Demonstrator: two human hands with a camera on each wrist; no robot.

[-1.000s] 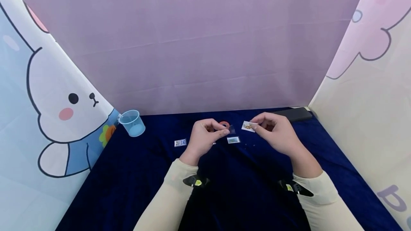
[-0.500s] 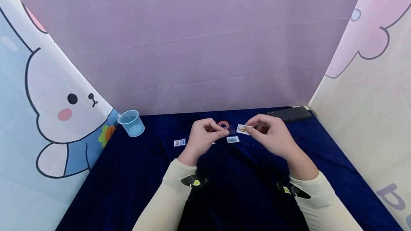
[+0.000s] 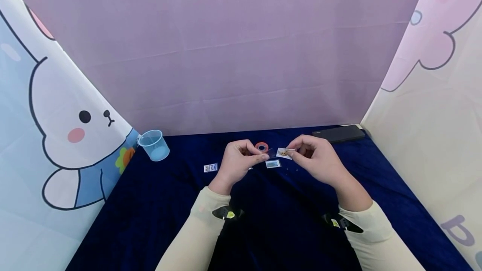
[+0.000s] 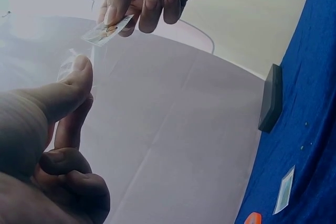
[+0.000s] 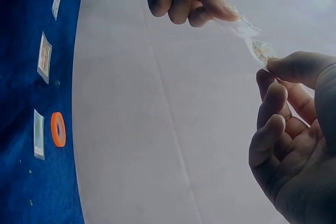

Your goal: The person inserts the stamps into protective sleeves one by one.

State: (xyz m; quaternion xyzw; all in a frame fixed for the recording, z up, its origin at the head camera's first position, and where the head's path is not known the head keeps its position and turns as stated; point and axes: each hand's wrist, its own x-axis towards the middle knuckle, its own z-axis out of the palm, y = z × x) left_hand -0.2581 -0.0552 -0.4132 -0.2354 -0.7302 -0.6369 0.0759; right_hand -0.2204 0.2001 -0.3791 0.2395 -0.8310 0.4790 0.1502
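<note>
My left hand (image 3: 241, 160) pinches a small clear plastic sleeve (image 5: 244, 27) between thumb and forefinger. Facing it, my right hand (image 3: 318, 157) pinches a small white stamp (image 3: 283, 153) with a golden-brown picture. The stamp's free edge lies close to the sleeve's edge in the right wrist view; whether they touch I cannot tell. Both are held above the cloth. Below the hands lies a sleeved stamp (image 3: 273, 164) with a blue-green picture. Another small stamp (image 3: 211, 167) lies left of my left hand, and a third, reddish stamp (image 5: 45, 59) shows in the right wrist view.
A roll of orange tape (image 3: 262, 147) lies behind the hands on the dark blue cloth (image 3: 180, 204). A light-blue plastic cup (image 3: 155, 145) stands at the back left. A dark flat box (image 3: 340, 133) lies at the back right. Tiny specks dot the cloth.
My right hand has moved left with the stamp, bringing it near the sleeve, and then barely shifts. My left hand stays almost still, holding the sleeve.
</note>
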